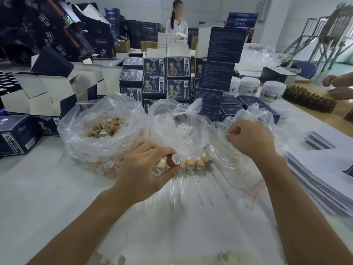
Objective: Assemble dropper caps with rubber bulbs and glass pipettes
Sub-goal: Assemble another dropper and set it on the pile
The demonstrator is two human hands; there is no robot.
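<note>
1. Left hand (147, 165), centre of the frame, pinched a brown wood-look cylindrical dropper cap (173, 160) between thumb and fingertips, open end tipped toward the camera. Likely held that way so the next part could go in.
2. Right hand (252, 138), right of centre, had its fingers curled into the crinkled clear plastic bag on the right (246, 161), gripping the film. Whether it also held a part inside could not be told. Probably reaching for a pipette or spreading the bag.
3. A row of finished tan caps with white bulbs and clear glass pipettes (198, 164) lay just right of the held cap, glass tubes pointing toward the lower frame. They sat side by side, likely for counting and to keep the glass apart.
4. Clear plastic bag of loose tan wooden caps (107, 128) sat left of centre, mouth open, near the left hand: the supply for that hand.
5. Clear plastic bag of small white rubber bulbs (184, 131) stood between the two hands at mid-frame, reachable by either.
6. Stacked dark blue printed cartons (166, 79) rose behind the bags at upper centre; white round jars (248, 86) sat at upper right.
7. Judgement: mid-batch; the held cap showed no pipette.
</note>
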